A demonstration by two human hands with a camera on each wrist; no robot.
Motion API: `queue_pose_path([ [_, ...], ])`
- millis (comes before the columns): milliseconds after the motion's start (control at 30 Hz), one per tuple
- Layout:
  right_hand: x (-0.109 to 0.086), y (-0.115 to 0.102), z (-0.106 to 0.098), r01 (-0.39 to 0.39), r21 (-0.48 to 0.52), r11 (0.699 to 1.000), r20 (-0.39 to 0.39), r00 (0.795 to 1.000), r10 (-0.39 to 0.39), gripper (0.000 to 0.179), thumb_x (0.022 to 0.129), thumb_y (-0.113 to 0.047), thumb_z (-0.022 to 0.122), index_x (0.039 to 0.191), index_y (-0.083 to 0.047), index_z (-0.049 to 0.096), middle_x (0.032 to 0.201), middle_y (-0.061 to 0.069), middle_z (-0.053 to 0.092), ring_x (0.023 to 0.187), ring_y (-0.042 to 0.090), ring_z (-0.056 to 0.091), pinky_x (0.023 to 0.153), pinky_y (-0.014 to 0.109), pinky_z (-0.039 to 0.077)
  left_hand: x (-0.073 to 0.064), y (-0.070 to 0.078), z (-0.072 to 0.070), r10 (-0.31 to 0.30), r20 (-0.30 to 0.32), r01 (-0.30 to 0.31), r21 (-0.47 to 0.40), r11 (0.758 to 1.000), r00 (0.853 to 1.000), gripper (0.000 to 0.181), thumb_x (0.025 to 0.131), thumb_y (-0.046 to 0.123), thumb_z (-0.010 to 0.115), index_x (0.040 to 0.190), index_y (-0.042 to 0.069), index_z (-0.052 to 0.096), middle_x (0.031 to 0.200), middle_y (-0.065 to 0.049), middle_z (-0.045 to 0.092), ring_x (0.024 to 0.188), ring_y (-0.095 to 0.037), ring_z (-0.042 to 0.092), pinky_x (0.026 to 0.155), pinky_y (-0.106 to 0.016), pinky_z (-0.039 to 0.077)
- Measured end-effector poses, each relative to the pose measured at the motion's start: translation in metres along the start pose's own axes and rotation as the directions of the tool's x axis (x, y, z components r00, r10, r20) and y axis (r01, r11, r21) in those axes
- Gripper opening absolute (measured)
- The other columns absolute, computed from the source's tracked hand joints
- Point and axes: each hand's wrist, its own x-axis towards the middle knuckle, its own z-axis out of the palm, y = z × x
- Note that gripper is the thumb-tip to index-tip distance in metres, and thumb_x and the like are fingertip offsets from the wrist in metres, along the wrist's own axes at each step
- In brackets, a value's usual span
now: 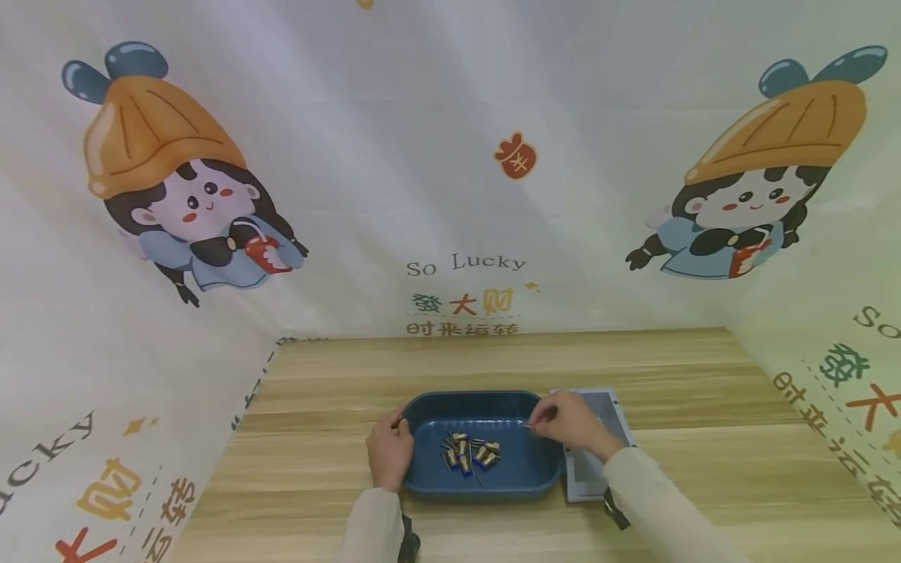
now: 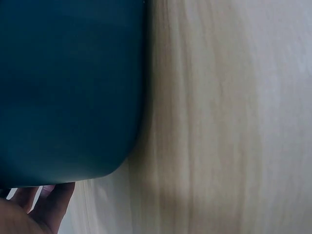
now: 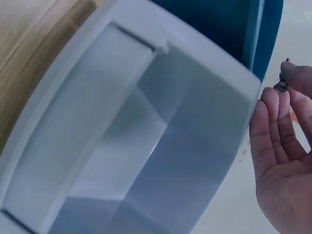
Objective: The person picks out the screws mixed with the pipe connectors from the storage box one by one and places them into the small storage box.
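Observation:
A dark blue tray (image 1: 486,496) sits on the wooden table. Inside it lies a small pile of brass-coloured metal fittings with blue bands (image 1: 461,452), with thin screws among them. My left hand (image 1: 390,451) holds the tray's left end; in the left wrist view its fingers (image 2: 52,207) bend against the tray's outer wall. Over the tray's right end, my right hand (image 1: 568,422) pinches a screw (image 3: 282,87) between thumb and fingers. The cross-slotted head of the screw faces the right wrist camera.
A pale grey box (image 1: 586,489) with an open top stands against the tray's right side, partly under my right hand; its visible inner walls are bare. Printed cloth (image 1: 464,195) hangs behind the table and along both sides.

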Motion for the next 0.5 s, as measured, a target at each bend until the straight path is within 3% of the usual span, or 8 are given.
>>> queue_pose_path([
  [233,-0.004,0.006,-0.014,0.001,0.007,1.000,-0.002,1.000,-0.001,0.004,0.077,-0.004,0.071,0.077,0.000,0.070,0.077,0.005,0.070,0.065,0.005,0.056,0.059,0.022,0.048,-0.001,0.004,-0.001,-0.026,0.018,0.025,0.022,0.999,1.000,0.031,0.090,0.003,0.053,0.119,0.002,0.066,0.107,-0.020,0.070,0.094,-0.039,0.066,0.073,-0.051,0.053],
  [500,-0.008,0.023,-0.027,-0.005,-0.017,1.000,-0.065,0.998,0.004,0.007,0.073,0.003,0.066,0.075,-0.001,0.070,0.071,0.006,0.068,0.063,0.001,0.052,0.058,0.019,0.046,-0.002,0.005,0.000,-0.048,0.026,0.047,0.035,0.998,0.999,0.032,0.091,0.004,0.051,0.120,0.004,0.066,0.114,-0.019,0.068,0.100,-0.043,0.064,0.075,-0.054,0.052],
])
